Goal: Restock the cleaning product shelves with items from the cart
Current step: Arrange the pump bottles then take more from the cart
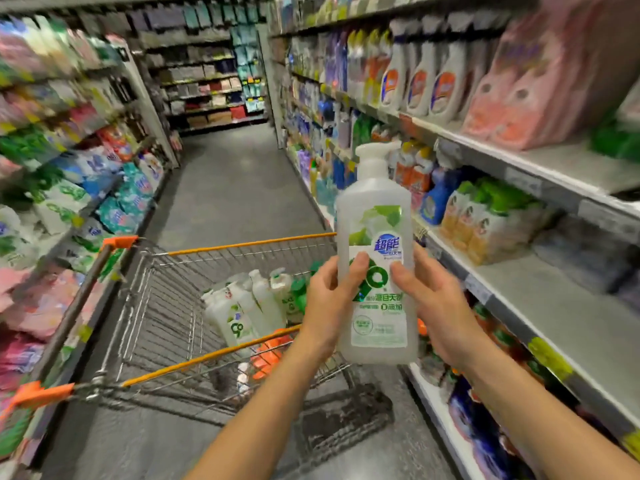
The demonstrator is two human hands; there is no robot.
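A clear pump bottle (pixel 375 216) with a green and white label stands upright in front of me, held in both hands. My left hand (pixel 329 303) grips its lower left side, thumb on the label. My right hand (pixel 436 306) grips the lower right side, thumb also on the front. Below and left is the wire cart (pixel 166 306) with orange trim, holding several more white and green pump bottles (pixel 249 303) and orange packs (pixel 273 355). The shelf (pixel 554 306) to my right has a bare grey stretch beside the bottle.
Shelves of cleaning products line both sides of the aisle: spray bottles (pixel 426 81) and pink refill bags (pixel 533 74) upper right, detergent bags (pixel 69 188) on the left. Grey floor (pixel 235 181) runs ahead to a far shelf wall. The cart handle (pixel 69 306) is at my left.
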